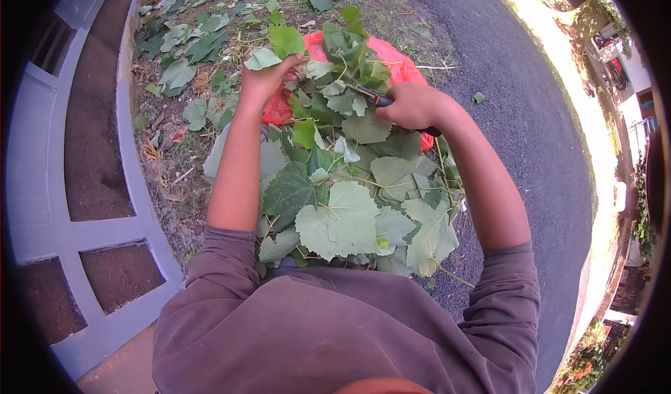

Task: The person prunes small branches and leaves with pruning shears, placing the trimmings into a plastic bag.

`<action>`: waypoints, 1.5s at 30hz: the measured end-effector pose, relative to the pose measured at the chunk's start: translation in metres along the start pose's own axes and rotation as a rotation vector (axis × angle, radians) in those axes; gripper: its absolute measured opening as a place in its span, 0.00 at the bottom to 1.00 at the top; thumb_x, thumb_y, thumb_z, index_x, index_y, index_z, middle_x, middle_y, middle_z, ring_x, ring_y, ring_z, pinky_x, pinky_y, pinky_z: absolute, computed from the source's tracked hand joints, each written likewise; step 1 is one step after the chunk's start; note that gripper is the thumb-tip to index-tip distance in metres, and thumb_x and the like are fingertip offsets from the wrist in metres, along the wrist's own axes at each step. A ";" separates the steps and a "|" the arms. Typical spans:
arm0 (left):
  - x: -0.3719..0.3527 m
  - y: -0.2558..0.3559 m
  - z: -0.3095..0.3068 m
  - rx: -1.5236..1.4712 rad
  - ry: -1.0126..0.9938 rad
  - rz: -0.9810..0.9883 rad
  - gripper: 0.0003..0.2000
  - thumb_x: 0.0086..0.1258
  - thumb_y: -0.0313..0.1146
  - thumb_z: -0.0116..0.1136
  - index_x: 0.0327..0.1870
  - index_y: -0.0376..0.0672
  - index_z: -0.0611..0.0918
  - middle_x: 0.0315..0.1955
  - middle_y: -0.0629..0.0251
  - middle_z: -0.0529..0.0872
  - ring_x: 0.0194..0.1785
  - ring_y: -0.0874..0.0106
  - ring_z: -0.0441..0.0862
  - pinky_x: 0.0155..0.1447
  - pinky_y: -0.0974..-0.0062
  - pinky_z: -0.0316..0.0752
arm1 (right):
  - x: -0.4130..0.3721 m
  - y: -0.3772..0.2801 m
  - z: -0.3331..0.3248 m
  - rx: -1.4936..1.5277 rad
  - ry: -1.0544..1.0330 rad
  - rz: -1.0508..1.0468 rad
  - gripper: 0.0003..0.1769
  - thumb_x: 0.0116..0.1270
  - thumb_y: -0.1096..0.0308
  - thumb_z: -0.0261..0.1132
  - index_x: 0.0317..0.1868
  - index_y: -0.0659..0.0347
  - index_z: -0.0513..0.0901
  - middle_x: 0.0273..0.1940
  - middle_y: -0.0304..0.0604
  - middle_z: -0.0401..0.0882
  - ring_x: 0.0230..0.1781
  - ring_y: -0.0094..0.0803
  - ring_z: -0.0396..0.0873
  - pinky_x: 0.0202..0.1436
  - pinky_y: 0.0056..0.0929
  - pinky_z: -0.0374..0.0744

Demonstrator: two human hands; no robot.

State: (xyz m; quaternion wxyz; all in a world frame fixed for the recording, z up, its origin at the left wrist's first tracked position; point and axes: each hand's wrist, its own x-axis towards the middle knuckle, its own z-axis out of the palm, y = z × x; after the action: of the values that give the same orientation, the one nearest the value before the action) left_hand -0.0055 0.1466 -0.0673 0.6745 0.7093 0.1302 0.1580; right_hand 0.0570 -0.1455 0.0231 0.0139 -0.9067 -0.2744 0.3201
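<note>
My right hand is closed around pruning shears with black-and-red handles. Their blades point left into a bunch of green leaves, which partly hides them. My left hand grips a leafy stem, and a light green leaf stands up beside its thumb. Behind and under the bunch shows a red plastic bag. A heap of large lobed leaves on their vines lies between my forearms and reaches up to my body.
Cut leaves litter the soil to the left, beside a grey-painted kerb. Grey framing around soil beds lies farther left. On the right runs an asphalt road, with a single small leaf on it.
</note>
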 end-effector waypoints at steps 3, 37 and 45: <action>0.007 -0.003 0.000 0.112 -0.059 -0.038 0.19 0.69 0.34 0.78 0.57 0.36 0.87 0.43 0.65 0.95 0.36 0.77 0.93 0.37 0.76 0.89 | -0.014 -0.028 -0.010 -0.474 0.071 0.121 0.25 0.64 0.52 0.69 0.53 0.60 0.93 0.53 0.50 0.93 0.52 0.45 0.92 0.56 0.48 0.85; 0.001 -0.100 0.006 -0.007 -0.204 -0.128 0.26 0.73 0.41 0.76 0.67 0.41 0.79 0.49 0.64 0.92 0.52 0.73 0.91 0.55 0.68 0.85 | 0.161 -0.039 -0.072 -0.102 -0.037 -0.461 0.26 0.63 0.57 0.67 0.57 0.66 0.83 0.43 0.57 0.86 0.48 0.51 0.85 0.56 0.48 0.81; 0.014 -0.144 -0.005 0.317 -0.022 0.185 0.22 0.69 0.37 0.77 0.60 0.40 0.83 0.47 0.60 0.92 0.50 0.64 0.91 0.55 0.63 0.84 | 0.124 0.008 0.006 -0.096 -0.094 -0.391 0.26 0.63 0.57 0.67 0.58 0.63 0.83 0.46 0.56 0.87 0.50 0.52 0.86 0.58 0.49 0.81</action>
State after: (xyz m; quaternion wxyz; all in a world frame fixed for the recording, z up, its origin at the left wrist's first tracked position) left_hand 0.0098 0.1648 -0.2100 0.5381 0.8174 0.0805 0.1891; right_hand 0.1374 -0.0908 -0.0539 0.0198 -0.8197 -0.4606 0.3399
